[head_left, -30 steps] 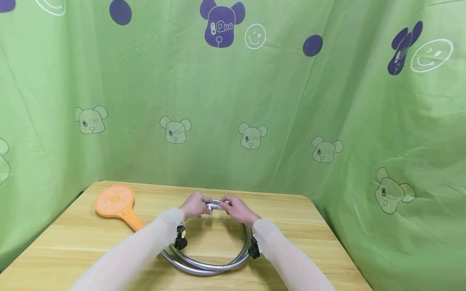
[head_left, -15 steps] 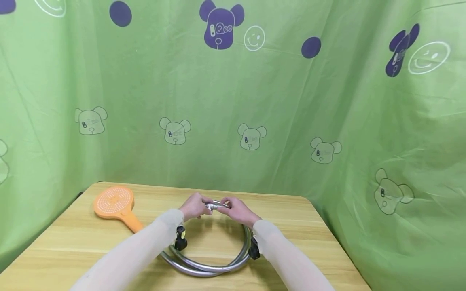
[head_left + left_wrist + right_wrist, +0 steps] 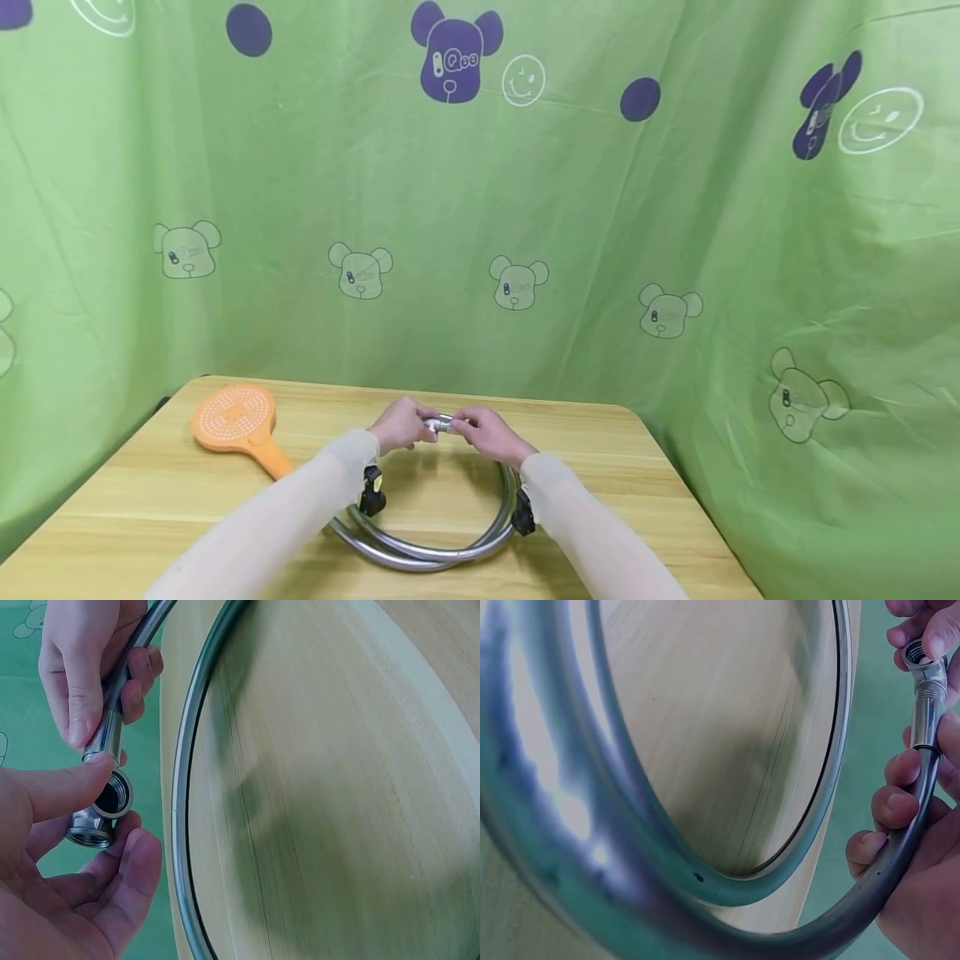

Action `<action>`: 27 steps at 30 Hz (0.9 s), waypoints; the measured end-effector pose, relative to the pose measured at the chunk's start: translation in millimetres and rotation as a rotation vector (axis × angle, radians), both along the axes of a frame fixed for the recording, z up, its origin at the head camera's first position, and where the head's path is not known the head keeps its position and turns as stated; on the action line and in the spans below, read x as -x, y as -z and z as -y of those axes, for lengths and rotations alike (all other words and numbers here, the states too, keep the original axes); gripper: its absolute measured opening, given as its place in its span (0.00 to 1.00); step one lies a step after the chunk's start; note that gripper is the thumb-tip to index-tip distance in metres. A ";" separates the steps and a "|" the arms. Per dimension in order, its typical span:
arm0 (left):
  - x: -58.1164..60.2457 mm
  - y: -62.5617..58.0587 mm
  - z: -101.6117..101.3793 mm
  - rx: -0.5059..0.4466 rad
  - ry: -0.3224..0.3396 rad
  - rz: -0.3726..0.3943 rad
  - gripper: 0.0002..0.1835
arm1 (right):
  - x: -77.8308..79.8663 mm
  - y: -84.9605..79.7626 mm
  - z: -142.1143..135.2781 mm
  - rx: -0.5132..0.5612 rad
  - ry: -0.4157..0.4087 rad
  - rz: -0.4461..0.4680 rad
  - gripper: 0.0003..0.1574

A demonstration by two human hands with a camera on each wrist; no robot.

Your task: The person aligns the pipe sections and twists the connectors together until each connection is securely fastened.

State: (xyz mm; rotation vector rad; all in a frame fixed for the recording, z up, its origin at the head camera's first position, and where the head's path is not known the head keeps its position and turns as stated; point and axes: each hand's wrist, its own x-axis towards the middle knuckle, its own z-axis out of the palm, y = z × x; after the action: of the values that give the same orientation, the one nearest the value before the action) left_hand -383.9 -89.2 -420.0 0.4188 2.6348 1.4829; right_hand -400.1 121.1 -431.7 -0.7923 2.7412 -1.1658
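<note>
My left hand (image 3: 400, 425) pinches a small chrome threaded pipe fitting (image 3: 91, 828) with several open ends; thumb and fingers press it from both sides. Beside it my right hand (image 3: 491, 435) grips the end of a silver shower hose (image 3: 420, 563), fingers around its metal connector (image 3: 925, 724). In both wrist views the connector meets the fitting in line; a few threads (image 3: 931, 691) show at the joint. How far it is screwed on cannot be seen. From the right hand the hose loops down in coils onto the table.
An orange shower head (image 3: 235, 414) lies face up at the table's left, its handle partly behind the left forearm. The hose runs under that forearm. A wooden table (image 3: 600, 492) ends at a green patterned curtain (image 3: 450, 333) behind and at the right.
My right fingers have shifted around the hose connector, curling in and then reaching forward again. The left hand stays in place on the fitting. The shower head has not moved.
</note>
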 end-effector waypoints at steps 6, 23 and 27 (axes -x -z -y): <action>-1.4 -0.8 -0.1 0.000 0.004 0.002 0.22 | 0.0 -0.5 0.4 -0.008 0.008 0.011 0.17; 2.6 -0.8 -2.3 0.002 -0.012 0.007 0.23 | 4.4 -2.5 -0.2 0.012 0.025 0.050 0.23; 2.0 -2.1 -2.2 -0.002 -0.018 0.014 0.23 | 0.9 -4.1 0.7 0.034 0.060 0.103 0.19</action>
State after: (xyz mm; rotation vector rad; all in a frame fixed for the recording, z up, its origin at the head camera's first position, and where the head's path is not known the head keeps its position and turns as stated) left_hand -385.8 -86.9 -417.9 0.3847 2.6334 1.4875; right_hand -401.0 120.4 -427.6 -0.6375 2.6853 -1.2310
